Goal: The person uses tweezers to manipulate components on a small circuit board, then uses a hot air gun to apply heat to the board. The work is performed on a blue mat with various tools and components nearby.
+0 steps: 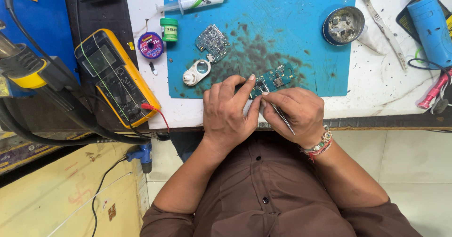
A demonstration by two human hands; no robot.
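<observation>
Multimeter (117, 78) lies well left of the left hand (229, 109), whose fingers pin down a teal circuit board (273, 80). Touching it, the right hand (296, 113) pinches tweezers (281, 115) at the board's near end.

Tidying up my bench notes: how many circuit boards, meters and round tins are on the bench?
Circuit boards: 2, a teal board under both hands and a grey board
Yellow multimeter: 1
Round tin: 1
Total: 4

Grey multimeter screen (97, 59), left bench.
</observation>
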